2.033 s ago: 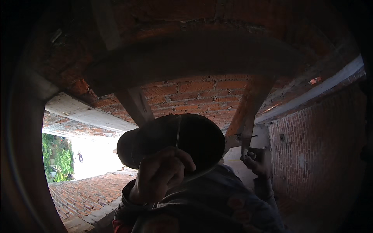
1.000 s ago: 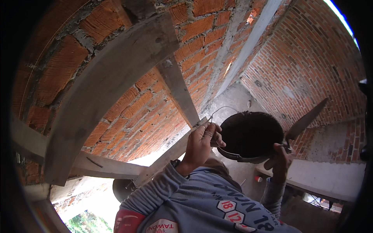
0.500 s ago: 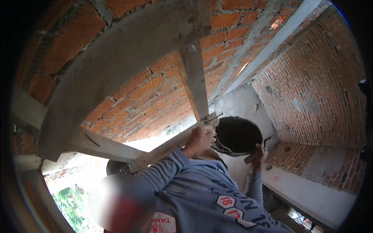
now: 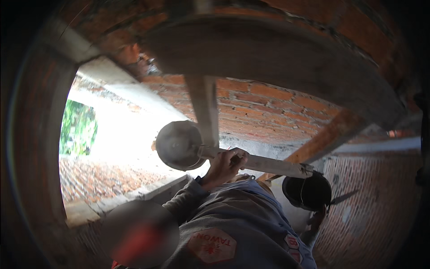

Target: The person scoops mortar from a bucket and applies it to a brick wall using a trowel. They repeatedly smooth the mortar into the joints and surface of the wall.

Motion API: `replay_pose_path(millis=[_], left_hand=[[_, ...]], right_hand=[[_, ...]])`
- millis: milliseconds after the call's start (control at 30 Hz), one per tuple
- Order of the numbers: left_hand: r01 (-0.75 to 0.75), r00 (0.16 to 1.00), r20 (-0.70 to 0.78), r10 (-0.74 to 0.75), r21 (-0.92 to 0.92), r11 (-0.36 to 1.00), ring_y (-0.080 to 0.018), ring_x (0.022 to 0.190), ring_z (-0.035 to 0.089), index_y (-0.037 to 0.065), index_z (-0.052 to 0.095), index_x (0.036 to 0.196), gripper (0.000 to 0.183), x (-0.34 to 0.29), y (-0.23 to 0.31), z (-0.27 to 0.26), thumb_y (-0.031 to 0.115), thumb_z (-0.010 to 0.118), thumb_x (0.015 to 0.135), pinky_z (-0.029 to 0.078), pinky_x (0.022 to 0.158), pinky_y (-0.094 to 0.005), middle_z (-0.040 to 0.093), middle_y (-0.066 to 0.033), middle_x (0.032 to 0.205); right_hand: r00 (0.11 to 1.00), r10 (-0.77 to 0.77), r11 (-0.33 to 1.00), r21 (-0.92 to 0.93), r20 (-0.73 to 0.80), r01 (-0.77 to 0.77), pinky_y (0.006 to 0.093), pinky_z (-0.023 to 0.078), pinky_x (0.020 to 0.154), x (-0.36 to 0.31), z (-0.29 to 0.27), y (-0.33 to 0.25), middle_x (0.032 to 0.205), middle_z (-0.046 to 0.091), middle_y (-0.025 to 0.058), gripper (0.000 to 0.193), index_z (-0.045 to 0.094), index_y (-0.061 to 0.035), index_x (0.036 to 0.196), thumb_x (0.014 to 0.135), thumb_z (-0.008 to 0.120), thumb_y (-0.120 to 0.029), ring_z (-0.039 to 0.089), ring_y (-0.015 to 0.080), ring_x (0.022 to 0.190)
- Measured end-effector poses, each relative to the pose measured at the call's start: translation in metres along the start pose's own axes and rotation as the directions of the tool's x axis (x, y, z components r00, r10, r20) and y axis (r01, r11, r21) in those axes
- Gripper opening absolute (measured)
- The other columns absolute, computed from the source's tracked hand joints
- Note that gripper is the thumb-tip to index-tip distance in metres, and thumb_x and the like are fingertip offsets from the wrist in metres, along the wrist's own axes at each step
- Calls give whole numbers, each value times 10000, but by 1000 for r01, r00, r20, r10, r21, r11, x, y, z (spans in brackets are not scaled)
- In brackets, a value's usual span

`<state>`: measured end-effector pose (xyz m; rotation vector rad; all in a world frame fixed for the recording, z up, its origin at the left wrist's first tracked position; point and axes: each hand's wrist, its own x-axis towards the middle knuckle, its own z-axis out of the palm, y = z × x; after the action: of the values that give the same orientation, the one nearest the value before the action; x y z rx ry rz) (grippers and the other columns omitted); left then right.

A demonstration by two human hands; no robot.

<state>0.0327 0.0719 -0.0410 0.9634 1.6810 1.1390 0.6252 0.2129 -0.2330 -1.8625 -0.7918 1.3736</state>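
My left hand (image 4: 226, 165) is closed around a pale wooden bar (image 4: 273, 166) that runs across in front of my body. At the bar's left end is a round grey bucket (image 4: 179, 145). A dark bucket (image 4: 307, 190) with a thin wire handle hangs below its right end. My right hand (image 4: 317, 219) is low beside the dark bucket, dim and blurred. A flat, pointed blade like a trowel's (image 4: 346, 197) sticks out to the right of that hand; its handle is hidden.
A broad dark board (image 4: 268, 49) crosses overhead, with an upright post (image 4: 204, 105) and a slanting brace (image 4: 327, 134) below it. Behind them rises a brick wall (image 4: 264, 101). Bright light enters through an opening at left, with greenery (image 4: 79, 123) outside.
My view has swung left, bringing the grey bucket and the opening further into sight. The bar now lies nearly level. My left hand remains on it; my right stays near the dark bucket.
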Motion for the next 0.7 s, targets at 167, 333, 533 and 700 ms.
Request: replay_pose_path(millis=[167,333,533,700], left_hand=[[89,949,-291,-119,-116,989,-118,668,678,-8,676,1090,210,-39,-25,-13,180,632,1011,514,599,-287,670,-57,722],[66,622,-764,-171,-166,984,-188,700,668,37,633,1137,176,-80,-50,-19,100,643,973,529,658,-336,689,-110,827],[124,756,-566,330,618,776,-287,882,661,47,677,1013,224,-86,-117,-51,262,665,952,513,750,-427,689,-90,900],[92,819,-547,173,423,901,-377,727,626,36,550,756,328,-81,-138,-45,260,650,974,465,634,-462,575,-179,724]], right_hand=[[934,-67,982,-191,-352,-2,292,407,544,-26,28,-51,755,610,2,429,709,-59,1119,953,637,-448,510,106,616],[813,-299,933,-331,-499,141,307,437,553,-66,72,-104,733,601,19,509,707,-31,1142,972,613,-501,526,124,614],[683,-715,655,-491,-153,575,348,450,513,-66,125,-149,619,555,31,491,737,-1,1110,1002,620,-465,504,153,506],[677,-733,633,-436,-71,640,291,362,451,-82,183,-160,621,535,26,459,739,16,1099,993,650,-422,473,104,496]])
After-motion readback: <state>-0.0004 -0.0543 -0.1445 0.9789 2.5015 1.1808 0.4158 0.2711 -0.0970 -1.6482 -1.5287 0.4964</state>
